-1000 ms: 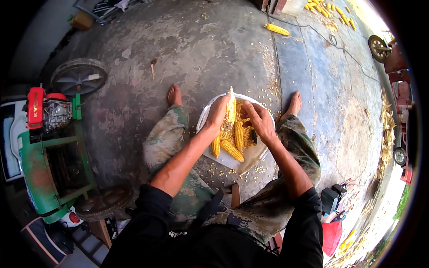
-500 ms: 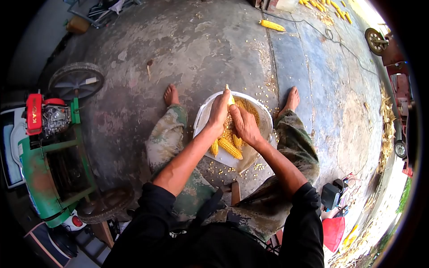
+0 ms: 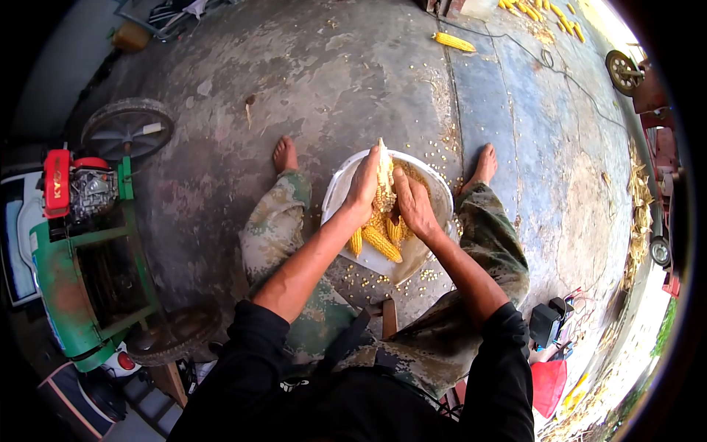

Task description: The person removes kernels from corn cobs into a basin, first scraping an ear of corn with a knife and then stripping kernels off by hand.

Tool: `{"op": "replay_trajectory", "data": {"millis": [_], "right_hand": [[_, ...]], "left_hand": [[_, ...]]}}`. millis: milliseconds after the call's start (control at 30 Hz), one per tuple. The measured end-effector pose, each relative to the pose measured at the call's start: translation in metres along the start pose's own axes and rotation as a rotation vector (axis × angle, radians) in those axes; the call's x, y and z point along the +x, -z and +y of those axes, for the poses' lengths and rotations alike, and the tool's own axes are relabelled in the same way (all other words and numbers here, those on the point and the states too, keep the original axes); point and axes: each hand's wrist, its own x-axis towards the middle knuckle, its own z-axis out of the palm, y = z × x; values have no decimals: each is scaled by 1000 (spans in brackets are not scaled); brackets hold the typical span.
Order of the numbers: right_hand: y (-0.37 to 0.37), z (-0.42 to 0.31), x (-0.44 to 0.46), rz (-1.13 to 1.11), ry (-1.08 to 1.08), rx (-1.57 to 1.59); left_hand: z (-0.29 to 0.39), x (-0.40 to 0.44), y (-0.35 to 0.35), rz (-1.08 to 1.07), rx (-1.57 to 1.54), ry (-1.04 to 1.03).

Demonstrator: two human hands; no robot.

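Observation:
My left hand (image 3: 363, 181) is closed around a partly shelled corn cob (image 3: 385, 179), held tilted with its pale bare tip pointing away from me. My right hand (image 3: 416, 208) is just to the right of the cob, fingers extended and thumb raised near its side; a narrow gap shows between them. Both hands are over a white tub (image 3: 447, 193) between my legs. Whole yellow ears (image 3: 381, 243) lie in its near part, and loose kernels (image 3: 414, 172) show beyond the hands. The hands hide the middle of the tub.
Scattered kernels (image 3: 359, 281) lie on the concrete floor around the tub. One ear of corn (image 3: 454, 42) lies farther ahead, near a dark cable (image 3: 515, 43). A green machine with a red engine (image 3: 87, 184) stands left. Dark boxes with wires (image 3: 546, 323) are at right.
My right hand has moved slightly right, off the cob it was pressing. More of the cob's shelled face now shows between the hands. My left hand keeps its hold.

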Motion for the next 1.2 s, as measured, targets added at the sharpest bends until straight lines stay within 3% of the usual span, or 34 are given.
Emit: {"op": "replay_trajectory", "data": {"millis": [67, 267, 333, 433, 567, 767, 833, 967, 1200], "right_hand": [[0, 6, 1, 52, 39, -6], [2, -27, -8, -46, -110, 209], [-2, -26, -9, -71, 36, 4], [-4, -31, -12, -70, -19, -21], [-2, 28, 6, 85, 87, -29], [-1, -18, -6, -35, -90, 227], [-7, -27, -11, -61, 94, 53], [-3, -28, -12, -132, -11, -9], [-9, -23, -16, -99, -8, -84]], "left_hand": [[7, -5, -4, -40, -80, 53], [12, -8, -6, -44, -92, 49], [4, -3, 0, -4, 43, -26], [-2, 1, 5, -20, 84, -64], [0, -3, 1, -35, -8, -14], [16, -10, -4, -104, -83, 19], [14, -8, -1, -99, -15, 19], [1, -3, 3, -82, 118, -76], [-12, 2, 10, -56, 209, -108]]}}
